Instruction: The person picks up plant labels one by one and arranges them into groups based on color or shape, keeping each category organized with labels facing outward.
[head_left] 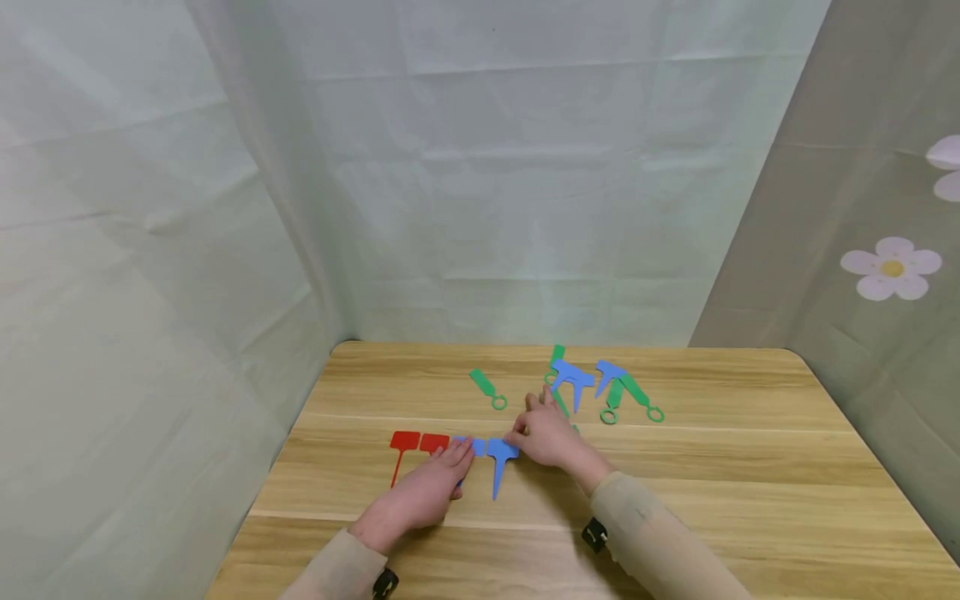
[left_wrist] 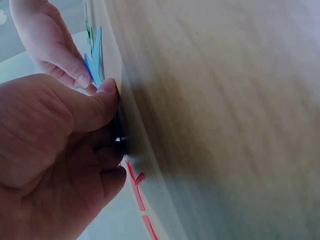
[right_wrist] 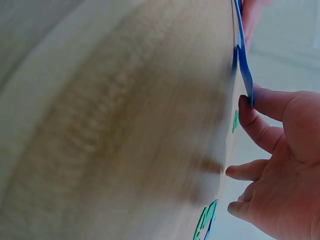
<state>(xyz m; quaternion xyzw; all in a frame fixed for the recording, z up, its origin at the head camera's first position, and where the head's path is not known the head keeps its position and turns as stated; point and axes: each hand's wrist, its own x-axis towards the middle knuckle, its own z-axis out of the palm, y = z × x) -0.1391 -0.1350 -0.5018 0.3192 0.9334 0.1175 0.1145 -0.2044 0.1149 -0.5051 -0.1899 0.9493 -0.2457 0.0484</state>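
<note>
My right hand (head_left: 546, 435) pinches the right edge of a blue T-shaped plant label (head_left: 501, 460) between thumb and forefinger. In the right wrist view, that blue label (right_wrist: 244, 67) stands tilted up at the fingertips. My left hand (head_left: 427, 485) rests its fingers on a second blue label (head_left: 478, 447), partly covered, just to the left. Two red plant labels lie farther left in the same row, the outer red label (head_left: 406, 440) in full view and the inner red label (head_left: 433, 442) partly hidden by my left hand.
Beyond my right hand lies a loose cluster of blue labels (head_left: 579, 382) and green ring-ended tags (head_left: 634, 389), some overlapping. One green tag (head_left: 483, 383) lies apart, left of them. Pale cloth (head_left: 517, 208) hangs behind the wooden table (head_left: 750, 483).
</note>
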